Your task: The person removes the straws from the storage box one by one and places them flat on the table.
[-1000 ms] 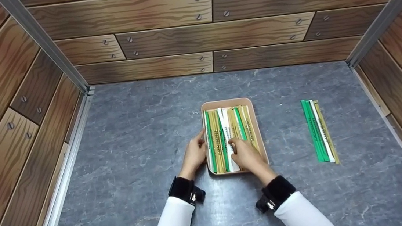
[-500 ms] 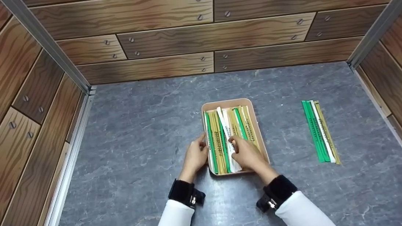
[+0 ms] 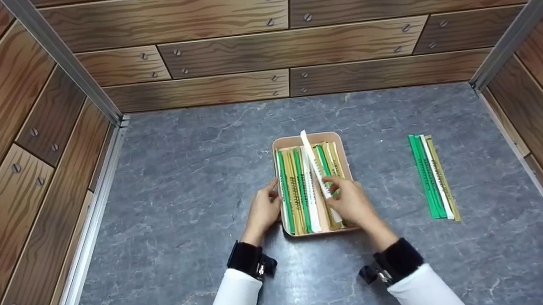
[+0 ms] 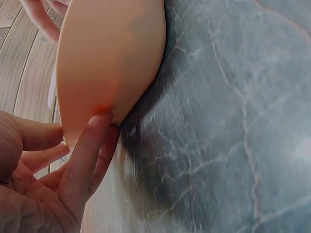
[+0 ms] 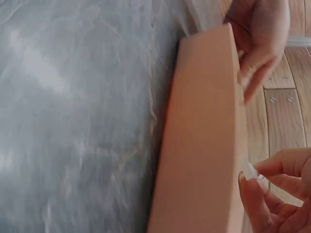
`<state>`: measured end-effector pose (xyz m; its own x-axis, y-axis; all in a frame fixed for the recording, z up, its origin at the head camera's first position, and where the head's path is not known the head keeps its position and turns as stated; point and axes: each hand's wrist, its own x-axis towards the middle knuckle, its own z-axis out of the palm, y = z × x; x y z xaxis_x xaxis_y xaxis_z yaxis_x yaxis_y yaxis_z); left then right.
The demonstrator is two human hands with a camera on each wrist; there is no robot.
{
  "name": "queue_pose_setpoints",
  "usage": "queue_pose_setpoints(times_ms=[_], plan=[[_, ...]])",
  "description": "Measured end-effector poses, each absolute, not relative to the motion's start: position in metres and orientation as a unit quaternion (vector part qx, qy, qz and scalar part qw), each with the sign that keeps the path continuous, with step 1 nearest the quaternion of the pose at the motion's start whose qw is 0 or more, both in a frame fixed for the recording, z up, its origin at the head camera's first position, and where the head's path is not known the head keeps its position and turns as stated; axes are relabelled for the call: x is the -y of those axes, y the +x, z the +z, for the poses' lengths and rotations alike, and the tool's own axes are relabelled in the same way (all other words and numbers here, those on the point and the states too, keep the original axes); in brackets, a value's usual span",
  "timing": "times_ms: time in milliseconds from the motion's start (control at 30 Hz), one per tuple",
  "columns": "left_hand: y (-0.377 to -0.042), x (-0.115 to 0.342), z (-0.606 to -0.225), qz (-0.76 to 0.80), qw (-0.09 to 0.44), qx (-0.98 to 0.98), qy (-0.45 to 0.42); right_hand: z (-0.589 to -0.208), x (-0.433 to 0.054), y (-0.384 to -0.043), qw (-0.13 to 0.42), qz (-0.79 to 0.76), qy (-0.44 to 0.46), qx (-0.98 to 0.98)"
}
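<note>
My right hand [image 3: 354,203] pinches a white paper-wrapped straw [image 3: 315,160] between thumb and finger. The straw slants over the tray, its far end past the back rim. In the right wrist view the straw's near end [image 5: 250,172] shows at the fingertips. Inside the tan tray [image 3: 284,143], green, gold and white wrapped straws [image 3: 297,195] lie side by side lengthwise. Left of the tray, my left hand [image 3: 262,209] rests against its outer wall. In the left wrist view a straight finger [image 4: 87,150] presses that wall [image 4: 109,53], with the thumb at the rim.
To the right, several wrapped straws in green, white and gold [image 3: 428,177] lie in a row on the grey marbled tabletop [image 3: 194,180]. Wood-patterned walls [image 3: 222,57] enclose the back and both sides, with metal rails [image 3: 88,210] along the edges.
My right hand has drawn the white straw up from among the others and shifted it rightward, exposing a strip of tray floor. The left hand has stayed at the tray's left side.
</note>
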<state>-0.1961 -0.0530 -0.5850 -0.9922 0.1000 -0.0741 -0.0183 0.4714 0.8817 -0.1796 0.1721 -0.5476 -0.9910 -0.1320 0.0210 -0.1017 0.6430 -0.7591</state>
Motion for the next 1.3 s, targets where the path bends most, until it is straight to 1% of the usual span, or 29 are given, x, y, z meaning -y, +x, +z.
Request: queue_pose_setpoints(times_ms=[167,333,467,667,867,1133,1300], plan=[[-0.195,0.053,-0.584,0.518,0.061,-0.853,0.017,-0.539,-0.201,-0.176,-0.024,-0.427,-0.046,-0.903],[-0.195,0.053,-0.584,0.520,0.061,-0.852,0.015,-0.539,-0.239,-0.176,-0.061,-0.402,-0.010,-0.914],[-0.195,0.053,-0.585,0.528,0.071,-0.846,0.012,-0.542,-0.269,-0.174,-0.069,-0.345,0.029,-0.936],[-0.195,0.052,-0.585,0.526,0.067,-0.848,0.014,-0.549,-0.304,-0.171,-0.035,-0.273,0.099,-0.956],[-0.194,0.052,-0.584,0.522,0.062,-0.851,0.018,-0.559,-0.324,-0.171,0.009,-0.248,0.159,-0.956],[-0.195,0.052,-0.583,0.522,0.062,-0.851,0.019,-0.565,-0.331,-0.171,0.049,-0.215,0.193,-0.956],[-0.195,0.052,-0.583,0.522,0.065,-0.851,0.016,-0.568,-0.332,-0.170,0.053,-0.197,0.195,-0.959]])
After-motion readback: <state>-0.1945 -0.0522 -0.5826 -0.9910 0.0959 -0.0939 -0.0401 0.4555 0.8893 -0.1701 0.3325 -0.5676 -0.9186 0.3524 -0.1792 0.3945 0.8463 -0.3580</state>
